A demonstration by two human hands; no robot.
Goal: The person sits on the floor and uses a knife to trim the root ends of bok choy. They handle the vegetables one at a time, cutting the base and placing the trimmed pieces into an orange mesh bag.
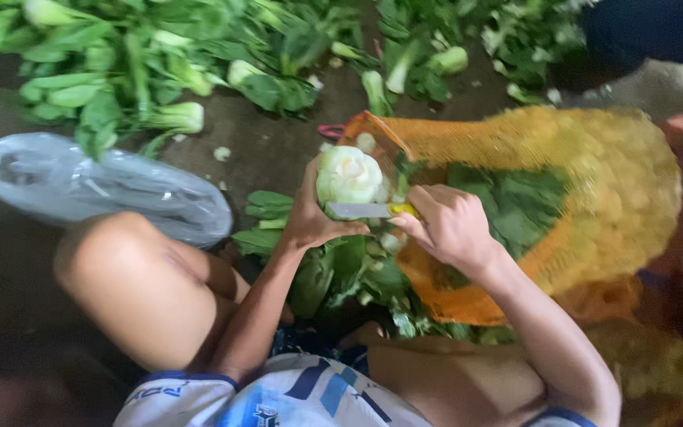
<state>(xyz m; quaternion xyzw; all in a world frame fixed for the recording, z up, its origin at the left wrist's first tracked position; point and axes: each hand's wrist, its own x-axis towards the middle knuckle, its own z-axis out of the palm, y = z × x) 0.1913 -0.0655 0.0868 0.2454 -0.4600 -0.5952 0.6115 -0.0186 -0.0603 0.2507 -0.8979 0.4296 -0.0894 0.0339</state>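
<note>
While the left hand (310, 217) is closed around a pale green leafy vegetable (349, 175), holding it base-up in the middle of the scene, the right hand (448, 225) grips the yellow handle of a small knife (365, 210). The flat grey blade lies across the vegetable just below its cut white base, touching it. The thumb of the left hand rests near the blade's underside.

Just right of and behind both hands lies an orange mesh sack (586, 190), its mouth open toward the hands, with dark green leaves (515, 202) showing inside. More loose green leaves (333, 269) lie on the ground under the hands, between the person's bare knees.

To the left, near the person's left knee, a crumpled clear plastic bag (96, 186) rests on the dark ground (278, 146). Across the far side a spread of similar leafy vegetables (160, 71) with white stalks covers the ground. At the far right corner something dark blue (650, 28) shows, too blurred to tell what it is.
</note>
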